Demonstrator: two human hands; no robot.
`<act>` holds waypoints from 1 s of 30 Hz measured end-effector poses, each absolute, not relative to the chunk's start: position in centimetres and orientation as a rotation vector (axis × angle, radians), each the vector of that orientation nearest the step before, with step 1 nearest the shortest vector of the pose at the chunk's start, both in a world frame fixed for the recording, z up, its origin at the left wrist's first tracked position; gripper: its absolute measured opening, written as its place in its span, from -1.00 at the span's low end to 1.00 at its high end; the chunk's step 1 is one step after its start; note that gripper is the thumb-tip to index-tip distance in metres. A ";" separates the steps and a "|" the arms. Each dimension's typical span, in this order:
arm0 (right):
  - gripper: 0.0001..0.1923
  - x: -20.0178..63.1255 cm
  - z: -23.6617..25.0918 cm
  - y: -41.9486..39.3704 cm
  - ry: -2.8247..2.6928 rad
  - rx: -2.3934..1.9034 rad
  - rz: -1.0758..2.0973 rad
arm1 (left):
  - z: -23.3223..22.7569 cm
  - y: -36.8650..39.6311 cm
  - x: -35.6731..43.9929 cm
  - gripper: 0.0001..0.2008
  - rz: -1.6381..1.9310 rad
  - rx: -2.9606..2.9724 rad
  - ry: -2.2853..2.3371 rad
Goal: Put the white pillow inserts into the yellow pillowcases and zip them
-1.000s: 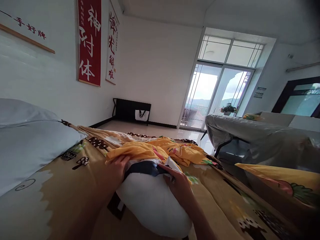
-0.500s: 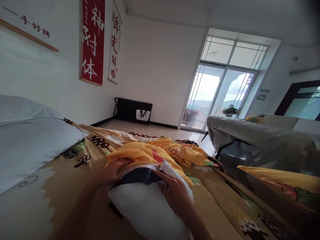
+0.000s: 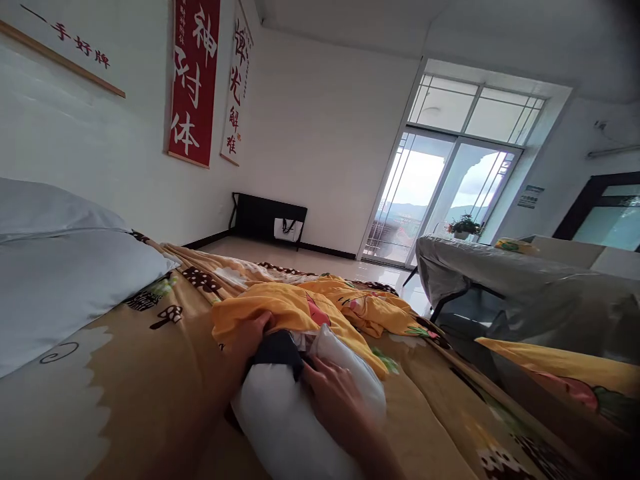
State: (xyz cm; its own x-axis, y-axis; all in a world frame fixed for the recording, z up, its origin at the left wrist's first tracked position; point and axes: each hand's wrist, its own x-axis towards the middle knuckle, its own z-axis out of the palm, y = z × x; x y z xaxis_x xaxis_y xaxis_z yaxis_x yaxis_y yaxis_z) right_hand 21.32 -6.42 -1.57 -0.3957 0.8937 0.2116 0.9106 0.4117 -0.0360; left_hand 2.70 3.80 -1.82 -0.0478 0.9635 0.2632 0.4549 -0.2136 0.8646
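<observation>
A plump white pillow (image 3: 280, 420) lies on the bed in front of me, its far end tucked at the opening of a yellow cloth cover (image 3: 280, 303) with a printed pink-red patch. My left hand (image 3: 254, 337) is closed on the cover's near edge, left of the opening. Across the pillow's far end runs a dark navy fabric strip (image 3: 277, 350). My right hand (image 3: 335, 393) presses into the pillow beside that strip, its fingers bent and gripping the white cloth; the fingertips are partly hidden in the folds.
Brown patterned bedding (image 3: 165, 380) covers the bed. White pillows (image 3: 65, 293) are stacked at the left. Another yellow printed cloth (image 3: 565, 373) is at the right. Beyond stands a table under a plastic sheet (image 3: 525, 280), with a potted plant (image 3: 464, 225) on it.
My left hand has shifted slightly right and its grip on the cover shows more clearly. My right hand has moved down a little, and the navy strip is more bunched.
</observation>
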 end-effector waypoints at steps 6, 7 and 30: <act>-0.67 18.1 -1.6 -5.3 -2.507 -1.667 -0.262 | -0.9 1.3 1.9 -0.92 1.286 2.005 1.466; -0.68 17.9 -1.6 -4.9 -2.483 -1.681 -0.265 | -0.7 0.9 1.6 -0.90 1.314 2.084 1.454; -0.53 27.6 -2.0 -1.0 -1.679 -2.005 -0.179 | -0.6 1.0 0.0 -0.70 1.124 2.322 1.194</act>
State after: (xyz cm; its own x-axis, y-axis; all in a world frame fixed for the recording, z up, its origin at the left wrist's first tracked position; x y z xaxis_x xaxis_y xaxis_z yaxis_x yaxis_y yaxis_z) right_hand 27.64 -1.03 -1.98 0.2249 0.8812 0.4158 0.9490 -0.1012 -0.2987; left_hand 0.00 1.00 -0.61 0.3493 0.7871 0.5083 0.5543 -0.6110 0.5652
